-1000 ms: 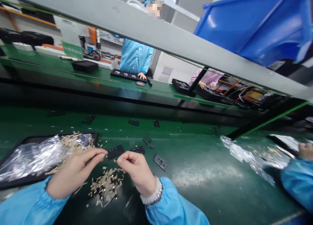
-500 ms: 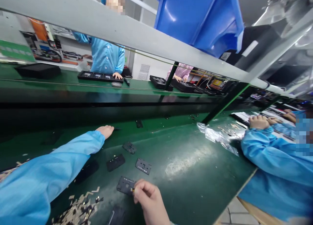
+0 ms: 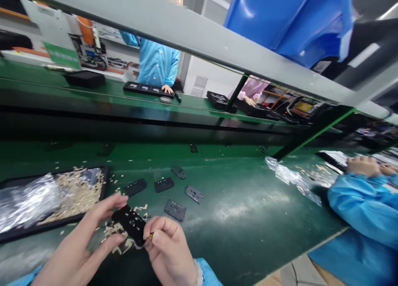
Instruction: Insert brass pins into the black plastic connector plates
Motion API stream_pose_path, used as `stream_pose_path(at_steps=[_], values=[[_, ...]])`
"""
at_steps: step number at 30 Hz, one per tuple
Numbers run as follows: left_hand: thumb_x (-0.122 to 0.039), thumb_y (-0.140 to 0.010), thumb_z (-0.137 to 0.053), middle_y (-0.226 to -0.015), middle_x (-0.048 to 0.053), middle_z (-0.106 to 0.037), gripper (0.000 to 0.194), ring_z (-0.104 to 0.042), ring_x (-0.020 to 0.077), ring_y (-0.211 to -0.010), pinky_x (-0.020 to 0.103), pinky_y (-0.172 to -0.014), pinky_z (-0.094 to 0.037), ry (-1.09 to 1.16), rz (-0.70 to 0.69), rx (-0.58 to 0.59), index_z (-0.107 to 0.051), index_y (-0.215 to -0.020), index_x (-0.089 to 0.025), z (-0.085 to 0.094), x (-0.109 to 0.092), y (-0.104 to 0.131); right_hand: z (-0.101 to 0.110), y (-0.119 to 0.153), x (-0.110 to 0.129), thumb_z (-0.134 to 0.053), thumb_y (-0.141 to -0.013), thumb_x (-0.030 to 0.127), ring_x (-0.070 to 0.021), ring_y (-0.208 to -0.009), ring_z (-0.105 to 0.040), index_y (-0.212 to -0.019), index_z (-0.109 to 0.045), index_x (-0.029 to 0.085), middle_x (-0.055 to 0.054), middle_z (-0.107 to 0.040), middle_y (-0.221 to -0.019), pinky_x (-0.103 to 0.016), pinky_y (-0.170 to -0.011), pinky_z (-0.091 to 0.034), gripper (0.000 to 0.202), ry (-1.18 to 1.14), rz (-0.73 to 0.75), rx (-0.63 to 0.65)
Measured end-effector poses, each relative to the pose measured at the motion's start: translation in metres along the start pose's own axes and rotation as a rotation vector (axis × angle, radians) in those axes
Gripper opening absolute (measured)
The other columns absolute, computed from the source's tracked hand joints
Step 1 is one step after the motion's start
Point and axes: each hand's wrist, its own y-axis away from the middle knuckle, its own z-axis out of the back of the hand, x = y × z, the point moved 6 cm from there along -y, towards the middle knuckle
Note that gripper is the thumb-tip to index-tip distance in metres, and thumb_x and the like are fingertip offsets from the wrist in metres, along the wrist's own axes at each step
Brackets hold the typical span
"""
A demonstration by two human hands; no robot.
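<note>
My left hand (image 3: 88,240) is open, thumb and fingers spread around the left end of a black rectangular plate (image 3: 132,223) dotted with small light spots. Whether its fingertips touch the plate, I cannot tell. At the plate's right end, my right hand (image 3: 171,250) pinches a small yellow-and-dark piece (image 3: 151,235), mostly hidden by the fingers. Small beige strips (image 3: 116,232) lie heaped beside and partly behind the left thumb. Just beyond my hands are a grey-black plate with cut-outs (image 3: 175,210) and several similar dark plates, among them a black one (image 3: 164,184).
On the left stands a black tray (image 3: 105,182) with beige strips and clear plastic bags. Crumpled clear plastic (image 3: 292,176) lies at the right, near a co-worker's blue sleeve (image 3: 357,199). A grey beam (image 3: 199,33) and a blue bin (image 3: 280,20) hang overhead.
My left hand has come back from the far side of the bench to the black plate. My right hand has moved left relative to the plates, still pinching the small piece. The view has shifted left.
</note>
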Motion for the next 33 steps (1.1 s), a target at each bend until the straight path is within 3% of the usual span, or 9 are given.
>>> stream_pose_path(at_steps=[2,4,6,8,11,15,18,21,33], values=[[-0.048,-0.091,-0.056,-0.134,0.001,-0.067,0.043,-0.067,0.0271,-0.115,0.032,-0.082,-0.061,0.496,0.329,0.035,-0.06,-0.133,-0.04,-0.009,0.005,0.006,-0.014,0.001,-0.016,-0.093,-0.06,0.039,-0.0115,-0.056,-0.055,-0.062,-0.072,0.022,0.001,-0.064,-0.07,-0.029,-0.066,-0.051,0.027,-0.017,-0.052,0.033],[-0.049,-0.091,-0.055,-0.14,0.001,-0.063,0.037,-0.062,0.0274,-0.122,0.033,-0.085,-0.06,0.896,0.616,-0.041,-0.066,-0.125,-0.037,-0.021,0.003,0.014,-0.025,0.002,-0.031,-0.093,-0.06,0.041,-0.0132,-0.056,-0.056,-0.063,-0.072,0.023,0.0,-0.064,-0.071,-0.033,-0.069,-0.052,0.028,0.0,-0.098,0.058],[-0.044,-0.092,-0.055,-0.132,0.003,-0.069,0.032,-0.062,0.0253,-0.123,0.033,-0.092,-0.057,1.167,0.786,-0.112,-0.07,-0.118,-0.033,-0.032,-0.004,0.025,-0.031,0.003,-0.043,-0.093,-0.058,0.042,-0.0145,-0.059,-0.056,-0.062,-0.071,0.022,-0.001,-0.064,-0.072,-0.034,-0.071,-0.052,0.03,0.023,-0.132,0.059],[-0.037,-0.088,-0.065,-0.109,0.003,-0.077,0.021,-0.066,0.023,-0.115,0.032,-0.094,-0.055,1.316,0.859,-0.184,-0.074,-0.105,-0.03,-0.036,-0.008,0.033,-0.033,0.004,-0.05,-0.093,-0.056,0.043,-0.0149,-0.062,-0.055,-0.061,-0.07,0.021,-0.001,-0.063,-0.07,-0.032,-0.072,-0.049,0.032,0.064,-0.164,0.042],[-0.024,-0.07,-0.084,-0.071,-0.004,-0.068,0.022,-0.071,0.0175,-0.089,0.027,-0.08,-0.059,1.48,0.848,-0.299,-0.071,-0.086,-0.027,-0.028,-0.006,0.036,-0.034,0.006,-0.05,-0.09,-0.057,0.044,-0.0141,-0.064,-0.052,-0.06,-0.067,0.018,-0.001,-0.06,-0.067,-0.029,-0.071,-0.044,0.035,0.226,-0.151,0.023],[-0.002,-0.06,-0.083,-0.06,-0.009,-0.054,0.036,-0.057,0.0085,-0.058,0.028,-0.073,-0.059,1.746,0.777,-0.326,-0.06,-0.079,-0.022,-0.012,-0.006,0.024,-0.038,0.008,-0.046,-0.076,-0.065,0.03,-0.0117,-0.059,-0.041,-0.056,-0.058,0.018,0.002,-0.053,-0.058,-0.026,-0.061,-0.035,0.023,0.53,-0.087,0.004],[0.004,-0.064,-0.075,-0.059,-0.008,-0.052,0.035,-0.052,0.0076,-0.054,0.026,-0.065,-0.056,1.822,0.779,-0.296,-0.055,-0.078,-0.021,-0.008,-0.01,0.02,-0.042,0.007,-0.051,-0.066,-0.065,0.024,-0.0096,-0.053,-0.032,-0.056,-0.055,0.019,0.006,-0.043,-0.053,-0.025,-0.055,-0.029,0.016,0.618,-0.102,0.024],[-0.001,-0.066,-0.078,-0.059,-0.007,-0.052,0.032,-0.05,0.0075,-0.052,0.021,-0.051,-0.049,1.811,0.779,-0.295,-0.054,-0.077,-0.02,-0.008,-0.014,0.02,-0.045,0.005,-0.059,-0.063,-0.064,0.026,-0.0092,-0.052,-0.031,-0.056,-0.056,0.019,0.005,-0.044,-0.054,-0.025,-0.052,-0.026,0.013,0.628,-0.129,0.023],[-0.011,-0.065,-0.086,-0.06,-0.007,-0.05,0.032,-0.047,0.0066,-0.054,0.02,-0.054,-0.048,1.708,0.809,-0.314,-0.057,-0.077,-0.018,-0.008,-0.013,0.025,-0.043,0.002,-0.066,-0.061,-0.062,0.029,-0.0079,-0.049,-0.03,-0.054,-0.053,0.019,0.005,-0.044,-0.05,-0.024,-0.049,-0.026,0.015,0.67,-0.164,-0.003]])
